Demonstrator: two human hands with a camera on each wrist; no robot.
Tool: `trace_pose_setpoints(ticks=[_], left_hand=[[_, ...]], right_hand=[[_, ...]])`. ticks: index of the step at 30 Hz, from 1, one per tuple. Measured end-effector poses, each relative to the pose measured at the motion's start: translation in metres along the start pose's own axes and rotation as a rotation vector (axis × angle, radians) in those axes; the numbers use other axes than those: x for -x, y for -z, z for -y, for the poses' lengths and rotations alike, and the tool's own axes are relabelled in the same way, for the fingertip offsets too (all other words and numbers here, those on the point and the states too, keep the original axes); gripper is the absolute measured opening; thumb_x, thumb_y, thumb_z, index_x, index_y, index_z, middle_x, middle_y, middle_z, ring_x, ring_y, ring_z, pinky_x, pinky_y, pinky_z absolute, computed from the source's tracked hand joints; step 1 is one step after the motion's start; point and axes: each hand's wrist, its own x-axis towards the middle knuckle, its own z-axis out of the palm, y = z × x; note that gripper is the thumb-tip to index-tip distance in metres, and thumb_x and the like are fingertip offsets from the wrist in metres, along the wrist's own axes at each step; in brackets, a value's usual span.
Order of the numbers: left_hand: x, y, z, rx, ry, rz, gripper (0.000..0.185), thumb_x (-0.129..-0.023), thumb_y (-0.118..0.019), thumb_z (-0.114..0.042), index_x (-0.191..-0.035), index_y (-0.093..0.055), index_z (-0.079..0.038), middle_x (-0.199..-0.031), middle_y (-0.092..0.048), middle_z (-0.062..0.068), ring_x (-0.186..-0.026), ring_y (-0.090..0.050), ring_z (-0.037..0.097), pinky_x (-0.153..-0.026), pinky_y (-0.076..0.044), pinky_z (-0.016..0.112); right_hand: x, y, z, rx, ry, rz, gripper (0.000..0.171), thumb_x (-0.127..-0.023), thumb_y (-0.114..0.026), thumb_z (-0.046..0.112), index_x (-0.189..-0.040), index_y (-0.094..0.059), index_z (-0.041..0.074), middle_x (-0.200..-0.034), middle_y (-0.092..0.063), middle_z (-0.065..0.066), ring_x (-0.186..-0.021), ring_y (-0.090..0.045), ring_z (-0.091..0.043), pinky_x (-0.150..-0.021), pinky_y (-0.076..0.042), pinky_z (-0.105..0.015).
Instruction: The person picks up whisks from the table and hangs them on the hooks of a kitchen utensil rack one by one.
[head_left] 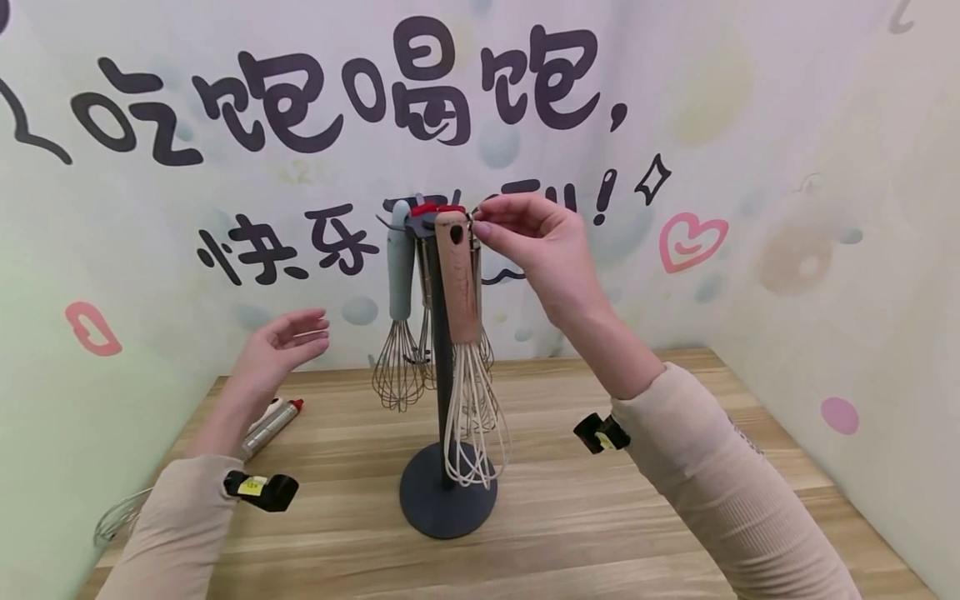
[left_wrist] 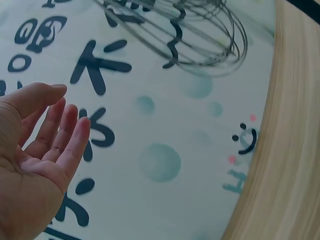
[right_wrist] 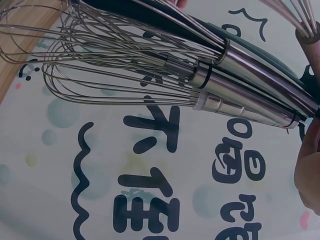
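Currently right hand (head_left: 542,242) pinches top of wooden-handled white whisk (head_left: 463,333); long axis vertical, hanging from dark round-based stand (head_left: 447,500); left hand (head_left: 281,346) farther left, fingers relaxed, holding nothing

light: bright, even — shadows: faint | edges: wide-angle bending | wrist close-ups — soft

The right hand (head_left: 536,242) hides the rack's hook; a whisk (head_left: 120,517) on the table (head_left: 600,533) is partly behind the left sleeve.
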Motion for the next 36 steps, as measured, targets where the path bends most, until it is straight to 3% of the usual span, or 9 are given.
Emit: trace_pose_setpoints(ticks=[5, 13, 21, 24, 27, 28, 33, 36], left_hand=[[0.001, 0.014, 0.018, -0.026, 0.03, -0.034, 0.031, -0.092, -0.063, -0.016, -0.12, -0.055, -0.029, -0.1, -0.057, -0.033, -0.095, -0.056, -0.016, -0.081, -0.046, 0.004], [0.009, 0.035, 0.049, -0.166, 0.091, -0.06, 0.046, -0.095, -0.058, -0.017, -0.135, -0.045, 0.001, -0.094, -0.05, -0.037, -0.087, -0.054, -0.019, -0.077, -0.047, 0.004], [0.017, 0.051, 0.071, -0.269, 0.152, -0.025, 0.053, -0.096, -0.056, -0.015, -0.14, -0.037, 0.009, -0.096, -0.048, -0.035, -0.085, -0.051, -0.02, -0.075, -0.046, 0.004], [0.021, 0.054, 0.079, -0.329, 0.185, -0.016, 0.053, -0.097, -0.054, -0.014, -0.14, -0.036, 0.01, -0.11, -0.065, -0.006, -0.083, -0.043, -0.025, -0.074, -0.045, 0.003], [0.025, 0.057, 0.086, -0.388, 0.224, -0.008, 0.052, -0.098, -0.052, -0.016, -0.141, -0.036, 0.009, -0.133, -0.051, 0.029, -0.082, -0.038, -0.025, -0.073, -0.043, 0.003], [0.027, 0.058, 0.087, -0.4, 0.23, -0.008, 0.052, -0.098, -0.051, -0.017, -0.141, -0.036, 0.009, -0.138, -0.043, 0.034, -0.082, -0.037, -0.026, -0.072, -0.043, 0.003], [0.033, 0.064, 0.098, -0.436, 0.255, -0.011, 0.053, -0.097, -0.053, -0.016, -0.14, -0.036, 0.009, -0.138, -0.042, 0.035, -0.082, -0.038, -0.024, -0.071, -0.044, 0.004], [0.036, 0.068, 0.106, -0.477, 0.264, 0.001, 0.051, -0.095, -0.054, -0.011, -0.139, -0.037, 0.011, -0.136, -0.043, 0.036, -0.092, -0.062, 0.001, -0.074, -0.05, 0.012]], right_hand=[[-0.001, 0.0, -0.001, -0.004, -0.004, 0.0, 0.019, -0.083, -0.066, -0.007, -0.089, -0.07, 0.01, -0.08, -0.069, 0.008, -0.08, -0.064, -0.005, -0.08, -0.055, -0.018], [0.0, -0.001, -0.001, -0.008, -0.009, -0.001, 0.018, -0.083, -0.067, -0.007, -0.089, -0.07, 0.01, -0.08, -0.069, 0.008, -0.079, -0.064, -0.005, -0.08, -0.056, -0.018], [0.0, 0.0, -0.001, -0.004, 0.002, -0.002, 0.019, -0.083, -0.066, -0.006, -0.088, -0.07, 0.011, -0.08, -0.069, 0.008, -0.078, -0.064, -0.005, -0.08, -0.055, -0.017], [0.0, 0.0, -0.002, -0.006, 0.001, 0.0, 0.018, -0.083, -0.066, -0.006, -0.088, -0.07, 0.011, -0.08, -0.069, 0.008, -0.079, -0.064, -0.005, -0.08, -0.055, -0.017], [0.0, 0.001, -0.002, -0.009, 0.001, 0.0, 0.019, -0.083, -0.066, -0.006, -0.088, -0.07, 0.012, -0.08, -0.069, 0.008, -0.078, -0.064, -0.005, -0.08, -0.055, -0.017], [0.0, 0.001, -0.002, -0.011, 0.002, 0.0, 0.02, -0.083, -0.066, -0.007, -0.087, -0.07, 0.013, -0.08, -0.069, 0.008, -0.078, -0.064, -0.005, -0.08, -0.055, -0.017], [0.0, 0.001, -0.002, -0.012, 0.007, -0.002, 0.021, -0.083, -0.066, -0.007, -0.086, -0.07, 0.014, -0.08, -0.068, 0.008, -0.078, -0.063, -0.005, -0.079, -0.055, -0.017], [0.0, 0.0, -0.002, -0.011, 0.006, 0.001, 0.021, -0.083, -0.066, -0.006, -0.086, -0.07, 0.014, -0.08, -0.068, 0.008, -0.078, -0.063, -0.005, -0.079, -0.055, -0.017]])
